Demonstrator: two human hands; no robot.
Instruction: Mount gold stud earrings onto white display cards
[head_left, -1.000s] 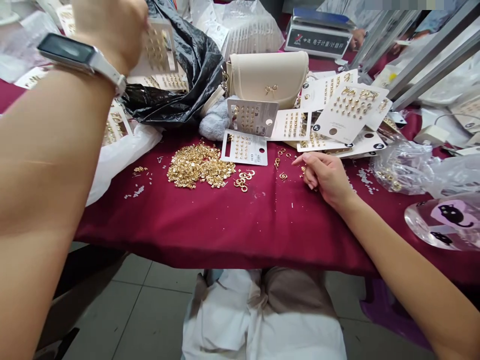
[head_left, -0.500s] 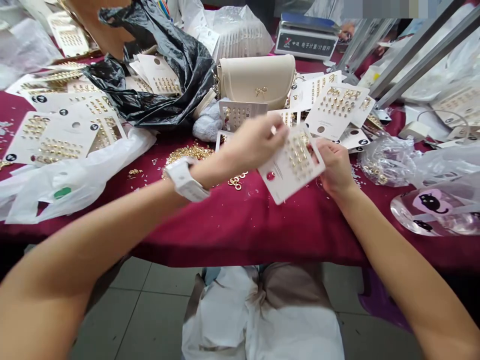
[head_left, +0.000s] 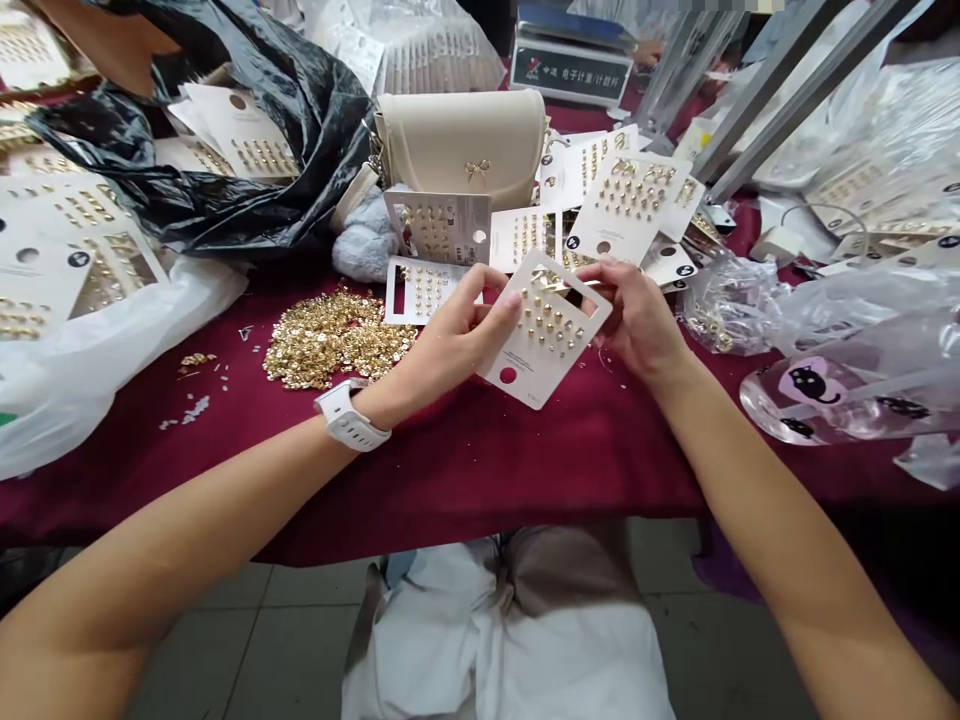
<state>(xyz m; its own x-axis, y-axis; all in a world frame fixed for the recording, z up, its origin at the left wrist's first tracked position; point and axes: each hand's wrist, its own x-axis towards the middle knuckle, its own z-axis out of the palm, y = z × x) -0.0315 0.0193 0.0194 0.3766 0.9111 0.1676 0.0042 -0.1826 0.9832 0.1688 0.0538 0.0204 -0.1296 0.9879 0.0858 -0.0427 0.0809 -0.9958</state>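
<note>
1. Left hand (head_left: 459, 338) pinches a card (head_left: 538, 350), frame centre; right hand (head_left: 636, 312) curls at its edge — grip unclear.
2. Card already bears studs (head_left: 550, 315); gold pile (head_left: 319, 340) lies loose, left of centre.

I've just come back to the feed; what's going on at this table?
A person's left hand holds a tilted white rectangular card with rows of gold studs above a dark red cloth. The right hand has its fingers at the card's slotted end; whether they pinch it is unclear. A heap of small gold metal pieces lies beyond the left forearm, in front of a grey fluffy ball.
</note>
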